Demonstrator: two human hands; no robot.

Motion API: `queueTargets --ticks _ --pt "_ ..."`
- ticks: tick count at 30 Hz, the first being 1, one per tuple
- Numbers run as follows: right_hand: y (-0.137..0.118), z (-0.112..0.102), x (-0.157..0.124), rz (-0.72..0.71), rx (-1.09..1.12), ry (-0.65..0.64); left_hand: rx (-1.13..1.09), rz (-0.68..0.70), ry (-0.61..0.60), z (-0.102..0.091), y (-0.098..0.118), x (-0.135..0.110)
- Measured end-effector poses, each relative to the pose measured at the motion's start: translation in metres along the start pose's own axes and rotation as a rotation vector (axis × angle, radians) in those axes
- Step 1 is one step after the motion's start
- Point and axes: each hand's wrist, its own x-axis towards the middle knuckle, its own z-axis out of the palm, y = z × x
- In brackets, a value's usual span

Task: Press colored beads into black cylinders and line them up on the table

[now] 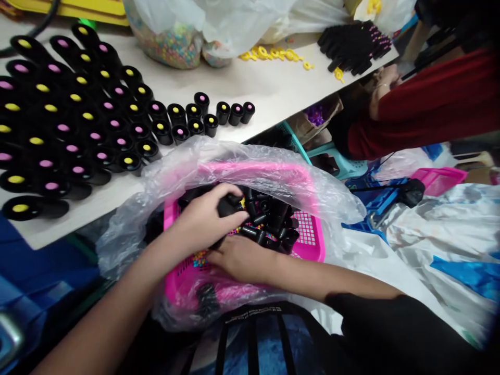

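Note:
A pink mesh basket [308,237] sits on my lap inside a clear plastic bag [250,156]. It holds several loose black tubes [273,219] and small coloured beads. My left hand [203,219] is in the basket, its fingers closed around a black tube [228,207]. My right hand [238,258] lies low in the basket just below the left one, fingers among the tubes; what it holds is hidden.
On the white table [253,86], rows of upright black tubes with yellow and pink caps [78,120] fill the left. Bags of coloured beads [175,44], yellow rings [273,53] and another tube stack [353,44] lie farther back. A person in red [429,104] sits at right.

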Motion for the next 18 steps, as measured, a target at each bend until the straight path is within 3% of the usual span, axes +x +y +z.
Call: queueTargets --ticks 2,4,7,8,10,12,15,18 --pt "-0.005 0.006 -0.001 -0.027 -0.034 -0.082 0.144 0.043 -0.122 0.010 0.007 0.007" --pt "-0.005 0.007 -0.016 0.048 -0.096 -0.185 0.265 0.080 -0.167 0.011 0.006 0.003" --pt "0.000 0.005 -0.042 0.355 -0.107 -0.311 0.367 0.090 0.061 0.000 -0.011 -0.027" --pt "0.001 0.006 -0.048 0.454 -0.072 -0.320 0.384 0.020 0.164 -0.004 -0.020 -0.039" --pt "0.001 0.010 -0.049 0.503 0.098 -0.229 0.415 -0.249 0.299 -0.008 -0.041 -0.063" --pt "0.002 0.017 -0.043 0.360 0.364 -0.035 0.386 -0.443 0.381 -0.005 -0.061 -0.078" --pt "0.004 0.030 -0.032 0.213 0.611 0.177 0.214 -0.470 0.389 0.009 -0.081 -0.085" --pt "0.010 0.037 -0.028 0.236 0.560 0.202 0.004 -0.405 0.402 0.021 -0.084 -0.082"
